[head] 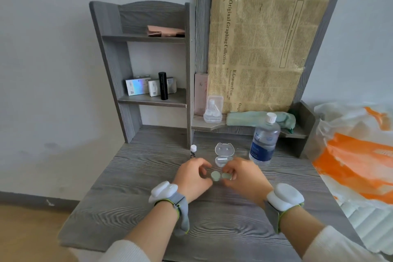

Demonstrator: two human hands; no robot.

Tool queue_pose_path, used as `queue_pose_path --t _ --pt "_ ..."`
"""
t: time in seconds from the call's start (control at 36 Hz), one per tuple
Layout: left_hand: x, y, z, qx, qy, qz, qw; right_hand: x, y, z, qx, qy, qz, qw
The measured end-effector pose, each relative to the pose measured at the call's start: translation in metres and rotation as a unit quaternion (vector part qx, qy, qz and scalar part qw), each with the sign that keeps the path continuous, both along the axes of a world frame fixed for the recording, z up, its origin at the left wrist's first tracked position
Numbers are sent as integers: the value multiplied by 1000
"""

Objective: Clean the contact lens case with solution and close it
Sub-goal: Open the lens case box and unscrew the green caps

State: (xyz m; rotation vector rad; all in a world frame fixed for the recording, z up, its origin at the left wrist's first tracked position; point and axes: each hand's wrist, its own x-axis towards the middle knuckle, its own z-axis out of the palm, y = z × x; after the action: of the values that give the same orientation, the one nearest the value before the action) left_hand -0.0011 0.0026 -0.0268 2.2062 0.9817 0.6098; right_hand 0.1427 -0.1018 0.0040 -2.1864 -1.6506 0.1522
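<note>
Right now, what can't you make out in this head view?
Head view:
- lens case: whether its lids are screwed on; motion blur, and fingers of the right hand curl round its right half.
- left hand: whether it touches the case; blurred.
- solution bottle: small label print; too small.
- clear box: contents; too small.

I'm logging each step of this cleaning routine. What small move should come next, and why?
Probably twist a cap off: the right hand pinches the green lens case, whose lids look closed, while the solution bottle stands capped nearby.
</note>
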Motion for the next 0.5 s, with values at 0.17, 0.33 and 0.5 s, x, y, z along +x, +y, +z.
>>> queue_pose_path --t 0.17,0.33,0.5 --pt "-17 -13 -2 -29 14 -35 999 -21 -8 -9 -5 7 5 1000" --pt "-27 -19 -5 6 10 -39 999 -28 -13 -13 -9 10 23 1000" --pt "-30 -21 -7 26 -10 -40 999 -23 -16 -11 -15 6 11 1000"
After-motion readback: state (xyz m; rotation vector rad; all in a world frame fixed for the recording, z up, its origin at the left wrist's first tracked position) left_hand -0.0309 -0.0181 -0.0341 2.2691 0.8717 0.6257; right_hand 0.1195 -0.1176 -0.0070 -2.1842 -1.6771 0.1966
